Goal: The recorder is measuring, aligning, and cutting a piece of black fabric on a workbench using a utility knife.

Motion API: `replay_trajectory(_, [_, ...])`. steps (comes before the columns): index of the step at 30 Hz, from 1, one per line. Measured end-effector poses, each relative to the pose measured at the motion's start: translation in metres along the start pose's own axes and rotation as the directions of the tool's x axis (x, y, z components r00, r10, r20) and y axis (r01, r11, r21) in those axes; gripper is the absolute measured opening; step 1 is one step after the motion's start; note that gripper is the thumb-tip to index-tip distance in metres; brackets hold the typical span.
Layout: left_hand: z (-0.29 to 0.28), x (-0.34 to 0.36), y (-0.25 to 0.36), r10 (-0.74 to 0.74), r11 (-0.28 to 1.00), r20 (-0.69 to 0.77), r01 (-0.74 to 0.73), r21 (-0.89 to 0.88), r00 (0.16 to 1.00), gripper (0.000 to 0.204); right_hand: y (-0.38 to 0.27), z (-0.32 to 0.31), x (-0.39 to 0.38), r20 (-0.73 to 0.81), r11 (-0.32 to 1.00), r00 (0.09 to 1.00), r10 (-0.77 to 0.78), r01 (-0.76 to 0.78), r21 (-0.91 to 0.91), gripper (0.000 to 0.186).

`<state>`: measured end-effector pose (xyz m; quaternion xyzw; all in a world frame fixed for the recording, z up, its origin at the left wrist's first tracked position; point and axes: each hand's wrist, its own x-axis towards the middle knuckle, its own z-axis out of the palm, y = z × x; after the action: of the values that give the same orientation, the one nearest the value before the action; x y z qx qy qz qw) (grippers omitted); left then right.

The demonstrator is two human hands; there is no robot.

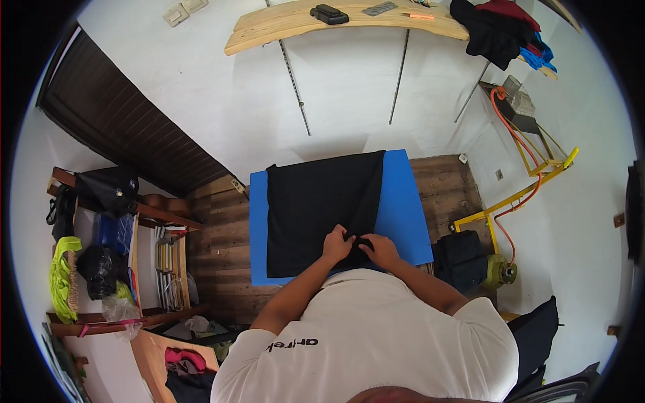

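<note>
A large piece of black cloth (pixel 316 201) lies spread over a blue board-like tabletop (pixel 408 215). Its right edge runs at a slant, and blue shows along both sides. At the near right part of the cloth, my left hand (pixel 337 244) is closed on the fabric, thumb and fingers bent together. Just right of it, my right hand (pixel 380 250) also pinches the cloth with curled fingers. A small gap with bunched fabric separates the two hands. What kind of cloth item it is, I cannot tell.
A shelf unit (pixel 161 208) with bags, books and clothing stands at the left. A wooden wall shelf (pixel 349 19) holds a black case and dark clothes (pixel 494 30). At the right are a yellow frame (pixel 517 195), an orange hose (pixel 514 134) and a black bag (pixel 460 258).
</note>
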<state>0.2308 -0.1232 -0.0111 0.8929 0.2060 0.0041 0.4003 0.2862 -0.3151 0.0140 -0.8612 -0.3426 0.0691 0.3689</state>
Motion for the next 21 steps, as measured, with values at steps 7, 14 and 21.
replay_trajectory(7, [-0.034,-0.013,-0.012,0.314,0.949,-0.081,-0.311,0.048,0.946,0.039,-0.007,0.018,0.002,-0.009,1.0,1.0,0.023,-0.023,-0.017,0.03])
replay_trajectory(14, [-0.038,-0.017,-0.052,0.368,0.808,-0.031,-0.303,0.505,0.929,0.04,-0.012,0.043,-0.018,0.181,0.963,0.98,0.079,-0.028,-0.267,0.037])
replay_trajectory(21, [-0.035,-0.023,-0.052,0.436,0.67,0.02,-0.339,0.66,0.9,0.043,-0.02,0.045,-0.014,0.157,0.908,0.986,-0.063,0.121,-0.401,0.024])
